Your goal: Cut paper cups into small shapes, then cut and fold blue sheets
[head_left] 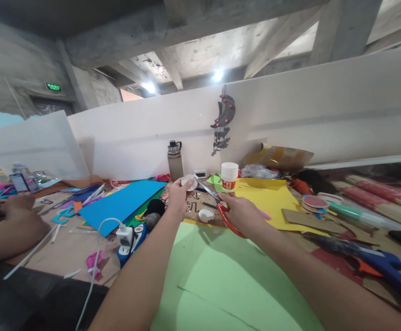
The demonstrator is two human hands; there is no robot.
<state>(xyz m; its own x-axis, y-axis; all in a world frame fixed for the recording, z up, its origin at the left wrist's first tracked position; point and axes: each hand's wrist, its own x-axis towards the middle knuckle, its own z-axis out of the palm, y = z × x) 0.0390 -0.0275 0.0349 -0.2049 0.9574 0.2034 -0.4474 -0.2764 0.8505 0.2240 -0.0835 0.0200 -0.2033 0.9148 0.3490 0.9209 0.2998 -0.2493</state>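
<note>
One pair of scissors [215, 195], one stack of paper cups [229, 172]
With the scissors as clock centre, I count one bottle [175, 164] at ten, one hanging moon [230, 109] at twelve, the one cup stack at one, one big yellow sheet [268, 194] at three, one glue gun [381, 265] at four, one pale green sheet [231, 280] at six, one big blue sheet [124, 201] at nine, two white round pieces [188, 184] at ten and seven.

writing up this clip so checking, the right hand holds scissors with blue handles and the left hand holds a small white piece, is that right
Not quite: the handles of the scissors are orange-red, not blue, as the head view shows. The right hand holds them, and the left hand holds a small white piece.
</note>
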